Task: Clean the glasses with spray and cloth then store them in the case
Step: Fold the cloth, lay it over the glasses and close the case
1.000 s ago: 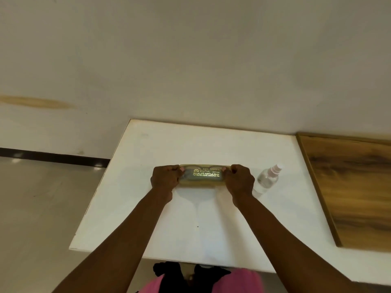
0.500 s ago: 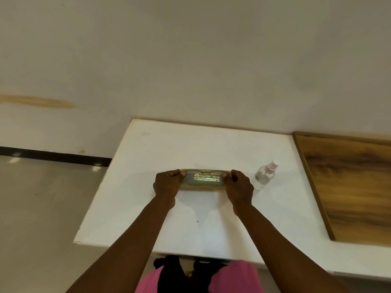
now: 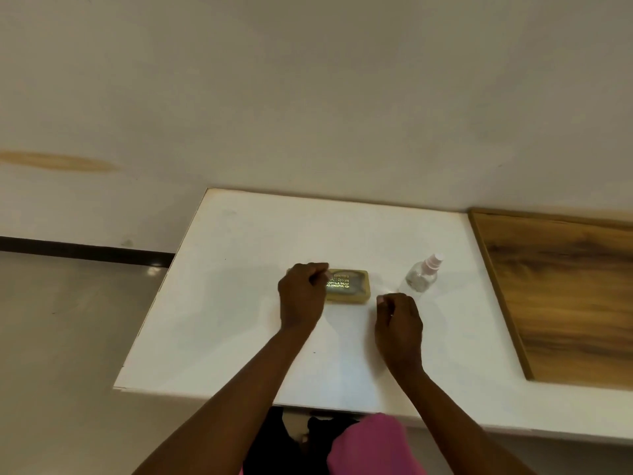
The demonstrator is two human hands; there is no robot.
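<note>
On the white table our left hand curls over the case, right hand curled empty; a careless reach could topple the spray bottle.

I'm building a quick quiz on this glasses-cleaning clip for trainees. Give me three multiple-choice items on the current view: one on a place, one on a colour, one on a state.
1. Where does the spray bottle stand relative to the case?
A. On the side of the person's right hand
B. On the side of the person's left hand
C. On top of it

2. What colour is the table under the case?
A. Black
B. White
C. Green

3. What is the state of the right hand?
A. Gripping the spray bottle
B. Pressing flat on the case
C. Fingers curled, off the case and holding nothing visible

Answers:
1 A: the bottle stands beyond the right hand, apart from the case.
2 B: the surface is plain white, next to a wooden panel.
3 C: only the left hand is at the case.
</note>
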